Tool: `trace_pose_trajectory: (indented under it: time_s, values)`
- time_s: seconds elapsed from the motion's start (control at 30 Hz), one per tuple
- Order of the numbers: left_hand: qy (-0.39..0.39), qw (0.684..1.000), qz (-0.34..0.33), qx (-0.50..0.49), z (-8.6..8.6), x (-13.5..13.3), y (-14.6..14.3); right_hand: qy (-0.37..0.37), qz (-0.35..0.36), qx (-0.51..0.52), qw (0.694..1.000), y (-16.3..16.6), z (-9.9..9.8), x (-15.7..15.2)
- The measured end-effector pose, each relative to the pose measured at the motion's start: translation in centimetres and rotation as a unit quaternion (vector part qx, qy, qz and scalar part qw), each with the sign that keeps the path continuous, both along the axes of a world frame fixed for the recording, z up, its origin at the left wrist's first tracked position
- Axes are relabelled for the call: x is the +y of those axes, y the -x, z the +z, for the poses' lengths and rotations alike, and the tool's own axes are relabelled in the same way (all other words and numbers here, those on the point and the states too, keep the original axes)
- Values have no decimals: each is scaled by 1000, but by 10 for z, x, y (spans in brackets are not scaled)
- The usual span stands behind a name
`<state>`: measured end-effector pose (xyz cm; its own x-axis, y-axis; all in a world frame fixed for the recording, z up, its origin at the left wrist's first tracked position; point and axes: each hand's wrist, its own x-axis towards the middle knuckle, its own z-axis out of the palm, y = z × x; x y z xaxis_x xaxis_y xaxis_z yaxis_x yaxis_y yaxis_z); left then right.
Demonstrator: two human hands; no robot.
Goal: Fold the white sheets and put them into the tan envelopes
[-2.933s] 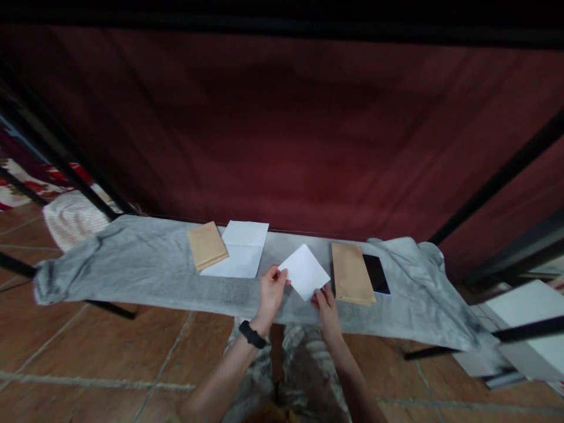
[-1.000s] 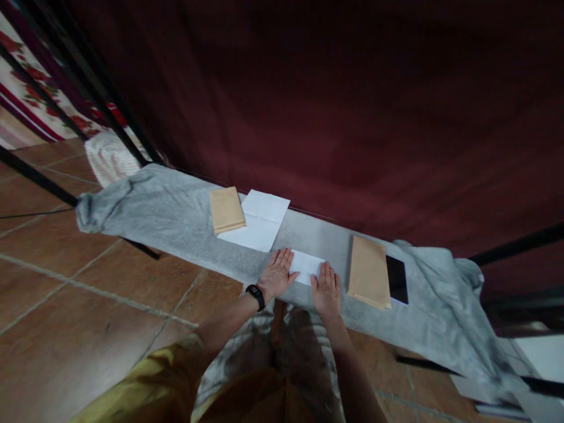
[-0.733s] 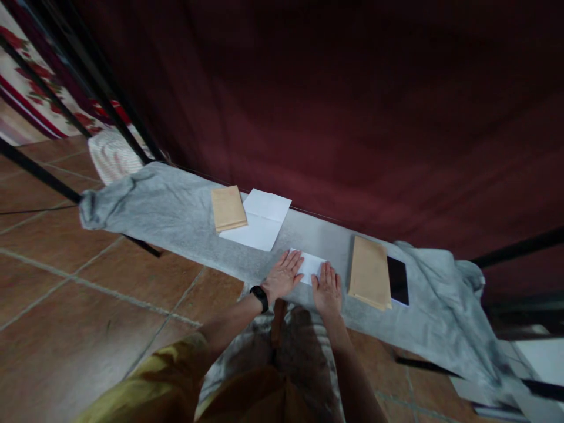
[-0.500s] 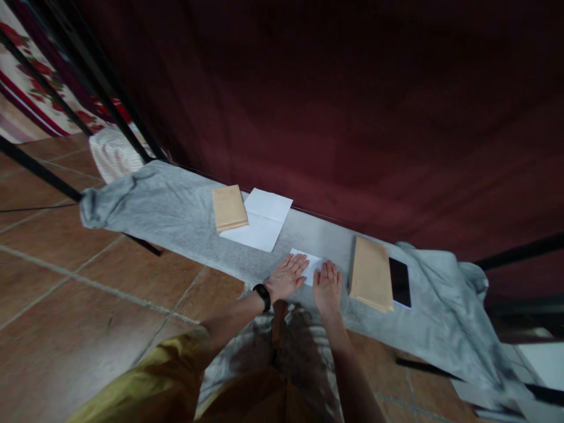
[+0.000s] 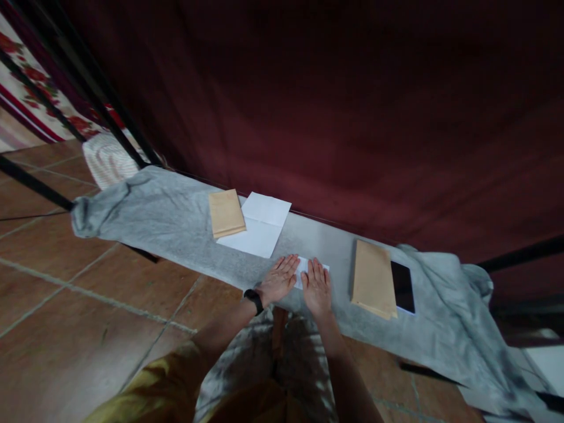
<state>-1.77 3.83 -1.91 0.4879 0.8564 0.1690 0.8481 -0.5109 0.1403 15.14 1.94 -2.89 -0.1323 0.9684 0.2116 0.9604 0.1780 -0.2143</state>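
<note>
A small piece of folded white paper (image 5: pixel 301 272) lies on the grey cloth, partly covered by both hands. My left hand (image 5: pixel 281 278) rests flat over its left end, fingers stretched out; a dark band circles that wrist. Pressed flat on the right part of the paper is my right hand (image 5: pixel 316 288), its fingers extended and close together. Beyond my left hand lies a larger white sheet (image 5: pixel 264 226) with a crease across it. A brown envelope stack (image 5: pixel 227 212) overlaps that sheet's left side. To the right of my right hand sits another brown envelope stack (image 5: pixel 373 277).
The grey cloth (image 5: pixel 176 214) covers a long narrow bench. A dark-screened phone or tablet (image 5: pixel 402 286) lies beside the right envelopes, partly under them. A dark red curtain (image 5: pixel 308 117) hangs along the far edge. Black metal bars (image 5: pixel 37 183) stand at the left.
My right hand has slid left over the paper, closer to my left hand. My left hand has shifted slightly left. The whole view has tilted a little.
</note>
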Motion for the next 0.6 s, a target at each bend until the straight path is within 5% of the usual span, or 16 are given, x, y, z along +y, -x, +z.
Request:
trace_pose_trajectory:
  time_s: [0.37,0.6]
  values:
    - [-52,993,106,-2,27,-9,46,-37,-10,-10,999,-3,-7,1]
    - [-66,979,190,7,34,13,67,-54,-14,6,998,-2,-10,0]
